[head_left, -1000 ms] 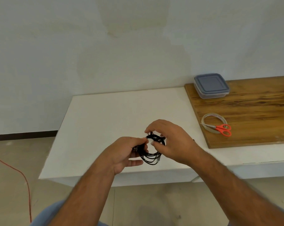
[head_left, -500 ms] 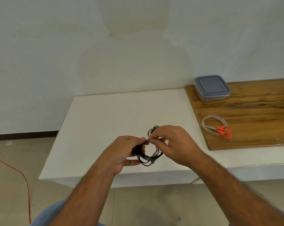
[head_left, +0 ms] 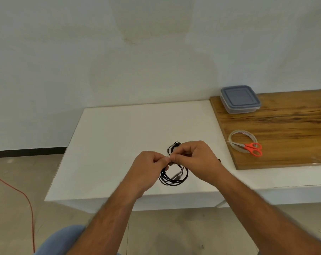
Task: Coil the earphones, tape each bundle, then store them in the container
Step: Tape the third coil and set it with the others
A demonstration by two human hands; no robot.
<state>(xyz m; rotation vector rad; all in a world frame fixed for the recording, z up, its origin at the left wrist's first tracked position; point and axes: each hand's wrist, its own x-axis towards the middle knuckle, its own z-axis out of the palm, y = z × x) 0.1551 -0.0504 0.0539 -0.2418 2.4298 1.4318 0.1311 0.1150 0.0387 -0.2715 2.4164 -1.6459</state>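
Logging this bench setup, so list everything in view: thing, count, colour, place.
earphones: one coil, black, held above the white table's near edge
container: one, clear with grey lid on, far corner of the wooden board
tape roll: one, clear, on the board
scissors: one, orange handles, lying across the tape roll
wooden board: one, brown, right
white table: one
cable: one, red, on the floor, left
left hand, right hand: pinching the coil

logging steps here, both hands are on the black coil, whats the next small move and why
Probably keep the left hand pinching the black coiled earphone cable and send the right hand to the clear tape roll: the coil looks wound, with no tape visible on it.
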